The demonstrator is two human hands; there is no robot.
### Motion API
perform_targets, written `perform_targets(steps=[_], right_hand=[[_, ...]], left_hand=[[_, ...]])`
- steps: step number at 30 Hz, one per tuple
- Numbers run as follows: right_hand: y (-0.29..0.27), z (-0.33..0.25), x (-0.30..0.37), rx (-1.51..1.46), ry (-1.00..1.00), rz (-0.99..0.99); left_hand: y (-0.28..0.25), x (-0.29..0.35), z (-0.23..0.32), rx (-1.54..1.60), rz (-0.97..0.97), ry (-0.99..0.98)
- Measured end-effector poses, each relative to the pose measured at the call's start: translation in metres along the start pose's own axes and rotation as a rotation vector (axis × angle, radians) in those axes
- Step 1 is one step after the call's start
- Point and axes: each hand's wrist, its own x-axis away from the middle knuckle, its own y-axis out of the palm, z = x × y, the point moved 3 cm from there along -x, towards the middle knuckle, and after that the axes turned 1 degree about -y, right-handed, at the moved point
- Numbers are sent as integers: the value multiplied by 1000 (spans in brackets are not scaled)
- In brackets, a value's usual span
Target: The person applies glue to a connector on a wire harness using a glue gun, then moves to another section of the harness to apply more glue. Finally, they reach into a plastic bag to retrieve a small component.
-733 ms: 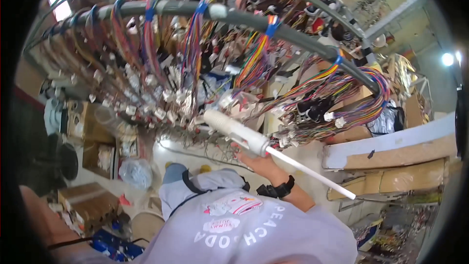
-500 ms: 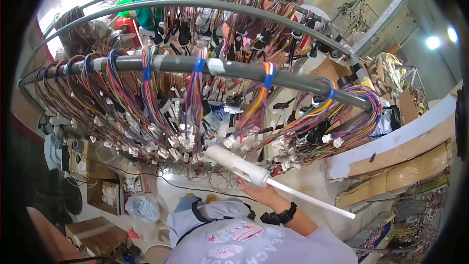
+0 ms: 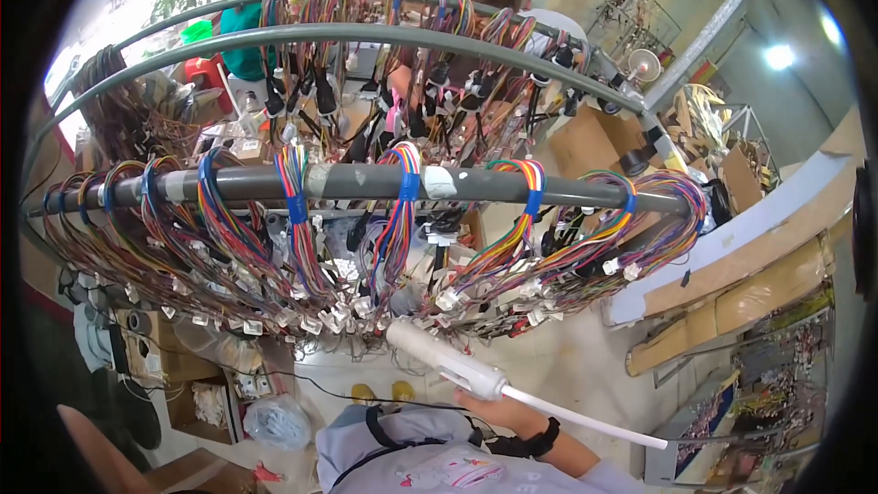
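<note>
A white tube-shaped tool (image 3: pixel 439 359) with a long thin white rod (image 3: pixel 594 422) lies slantwise in front of me. My right hand (image 3: pixel 498 412), with a black band at the wrist, is at the rod end of the tube and appears closed on it. Most of its fingers are hidden behind the tool. Past the tube's tip hang bundles of coloured wires (image 3: pixel 399 220) with white connectors, tied with blue tape over a grey bar (image 3: pixel 357 182). Bare skin of my left arm (image 3: pixel 96 448) shows at the lower left; the left hand is out of sight.
More wire bundles hang on the rear rails (image 3: pixel 366 34). Two people are behind them. Cardboard boxes (image 3: pixel 198 471) and a clear plastic bag (image 3: pixel 278 424) are on the floor at left. A loose black cable crosses the floor. A cardboard-edged shelf (image 3: pixel 732 309) stands at right.
My view has shifted, so the racks sit lower in the picture. My right hand and the white tool appear lower too, still together. The tube's tip stays close to the hanging wires.
</note>
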Motion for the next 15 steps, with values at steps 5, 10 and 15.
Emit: perform_targets(steps=[5,10,15], right_hand=[[6,-5,9,17,36,33],[7,-12,10,57,79,33],[9,-19,6,26,57,13]], left_hand=[[1,3,-1,-5,-12,-2],[-6,7,-1,-18,-8,-6],[-21,7,24,-82,4,64]])
